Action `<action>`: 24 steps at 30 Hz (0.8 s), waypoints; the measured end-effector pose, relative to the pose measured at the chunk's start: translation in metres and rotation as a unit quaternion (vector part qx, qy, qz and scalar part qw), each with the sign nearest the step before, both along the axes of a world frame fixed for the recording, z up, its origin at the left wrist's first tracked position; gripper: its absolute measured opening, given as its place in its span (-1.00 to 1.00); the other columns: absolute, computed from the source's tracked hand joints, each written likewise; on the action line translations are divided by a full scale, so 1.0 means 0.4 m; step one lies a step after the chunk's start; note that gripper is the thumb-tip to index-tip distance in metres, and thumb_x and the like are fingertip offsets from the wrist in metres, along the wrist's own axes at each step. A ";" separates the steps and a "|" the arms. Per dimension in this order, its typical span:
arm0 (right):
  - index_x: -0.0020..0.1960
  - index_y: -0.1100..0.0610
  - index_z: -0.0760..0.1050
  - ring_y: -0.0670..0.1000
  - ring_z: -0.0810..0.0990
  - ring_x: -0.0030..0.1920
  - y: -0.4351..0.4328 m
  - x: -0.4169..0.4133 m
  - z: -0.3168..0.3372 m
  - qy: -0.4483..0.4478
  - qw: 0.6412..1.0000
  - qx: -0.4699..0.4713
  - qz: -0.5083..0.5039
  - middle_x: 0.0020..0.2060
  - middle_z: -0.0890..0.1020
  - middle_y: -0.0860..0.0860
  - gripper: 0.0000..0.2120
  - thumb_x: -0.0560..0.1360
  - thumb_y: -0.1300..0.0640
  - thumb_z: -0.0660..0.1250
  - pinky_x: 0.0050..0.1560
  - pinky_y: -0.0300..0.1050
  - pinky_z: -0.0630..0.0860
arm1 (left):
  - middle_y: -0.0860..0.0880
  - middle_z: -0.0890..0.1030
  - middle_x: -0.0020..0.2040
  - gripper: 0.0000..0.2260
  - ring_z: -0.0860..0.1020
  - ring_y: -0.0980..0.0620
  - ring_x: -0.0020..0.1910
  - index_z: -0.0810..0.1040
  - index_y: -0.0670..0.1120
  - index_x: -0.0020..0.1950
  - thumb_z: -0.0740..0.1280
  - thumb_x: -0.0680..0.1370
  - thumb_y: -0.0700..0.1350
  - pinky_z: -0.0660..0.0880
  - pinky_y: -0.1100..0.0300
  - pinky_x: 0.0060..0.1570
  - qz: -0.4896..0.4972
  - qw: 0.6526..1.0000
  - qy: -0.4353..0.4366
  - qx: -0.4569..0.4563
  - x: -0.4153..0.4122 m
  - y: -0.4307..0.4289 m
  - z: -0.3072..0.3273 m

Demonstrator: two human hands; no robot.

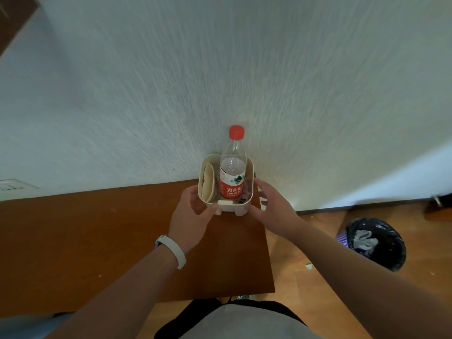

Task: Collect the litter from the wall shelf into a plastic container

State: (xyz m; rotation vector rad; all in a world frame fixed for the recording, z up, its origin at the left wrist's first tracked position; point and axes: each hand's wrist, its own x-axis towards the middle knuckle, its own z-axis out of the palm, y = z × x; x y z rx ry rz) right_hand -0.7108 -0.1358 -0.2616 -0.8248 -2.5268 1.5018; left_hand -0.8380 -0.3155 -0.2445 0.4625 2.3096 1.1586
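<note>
Step in hand: I read this as taking hold of the plastic container, already loaded, from both sides; whether it is being lifted or set down I cannot tell.
Left hand: my left hand cups the container's left wall, thumb lying across the lower front, fingers running up behind the wall. Grasping.
Right hand: my right hand sits just beside the right wall, fingers spread and relaxed, thumb tip at the lower front corner. Not closed on anything; firm contact is not confirmed.
Technique: close the right hand onto the wall before taking weight. Grip low, near the feet. Keep the container level, because the bottle stands far above the rim and would tip first.
Location: the container stands at the back right of the brown shelf, against the white wall.
Container appearance: cream, squarish with rounded corners, short feet, a small white tab on the front rim.
Contents: clear bottle upright, red cap, red label, little or no liquid visible. A round beige disc leans on edge against the left wall. A dark scrap lies by the bottle's base, too small to identify.
Surroundings: lined waste bin on the floor, well apart to the right.
</note>
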 end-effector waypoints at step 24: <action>0.55 0.01 0.14 0.00 0.34 0.43 0.070 -0.019 0.089 -0.067 0.989 0.129 0.024 0.50 0.26 -0.02 -0.33 0.54 -0.08 0.34 0.35 -0.06 0.37 | -0.04 0.48 0.44 -0.43 0.45 -0.01 0.39 0.32 0.04 0.53 0.41 0.56 0.07 0.45 -0.04 0.34 -0.007 0.998 0.056 -0.012 -0.041 0.023 0.074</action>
